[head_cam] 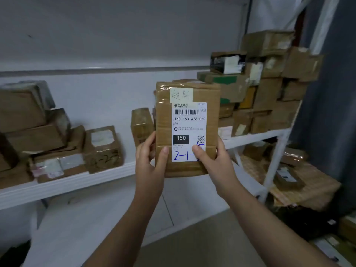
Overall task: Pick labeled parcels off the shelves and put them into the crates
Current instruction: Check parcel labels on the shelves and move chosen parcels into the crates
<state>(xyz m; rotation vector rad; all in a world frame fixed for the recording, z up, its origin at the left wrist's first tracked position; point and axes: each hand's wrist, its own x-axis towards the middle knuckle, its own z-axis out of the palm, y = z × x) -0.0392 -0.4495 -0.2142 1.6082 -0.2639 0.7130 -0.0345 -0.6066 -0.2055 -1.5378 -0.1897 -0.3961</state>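
Note:
A brown cardboard parcel (187,130) is held upright in front of the white shelf (81,182), its white shipping label facing me with "150" and blue handwriting "2-1-". My left hand (152,160) grips its lower left edge, thumb on the front. My right hand (213,160) grips the lower right edge, thumb lying over the label's bottom. No crate is in view.
Taped parcels are stacked at the shelf's left (44,135), and a tall pile (265,83) fills its right end. A small box (141,125) stands behind the held parcel. More parcels lie on a lower shelf (289,176) at the right.

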